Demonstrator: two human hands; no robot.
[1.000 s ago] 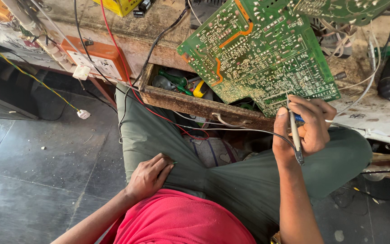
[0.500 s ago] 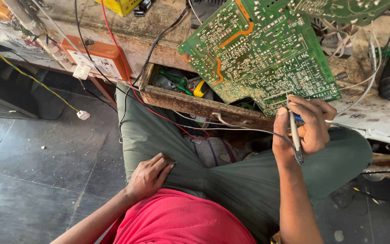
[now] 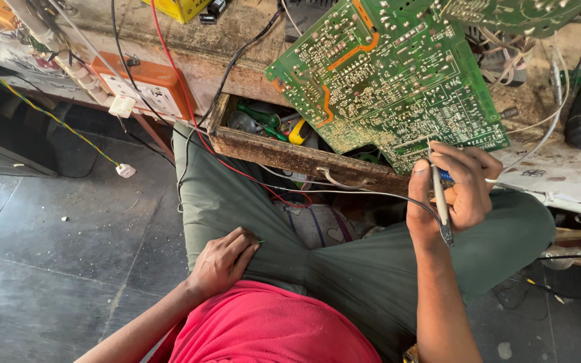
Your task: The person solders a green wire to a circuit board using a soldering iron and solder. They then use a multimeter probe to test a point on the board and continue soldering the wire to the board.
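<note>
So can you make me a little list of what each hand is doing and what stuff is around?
left hand: rests on the green trouser leg, holds nothing
right hand: grips a thin pen-like tool, tip near the board's edge
circuit board: green, solder side up, tilted over the bench
drawer: open, wooden, screwdrivers inside
orange box: on the bench edge, left
floor: dark tiles
</note>
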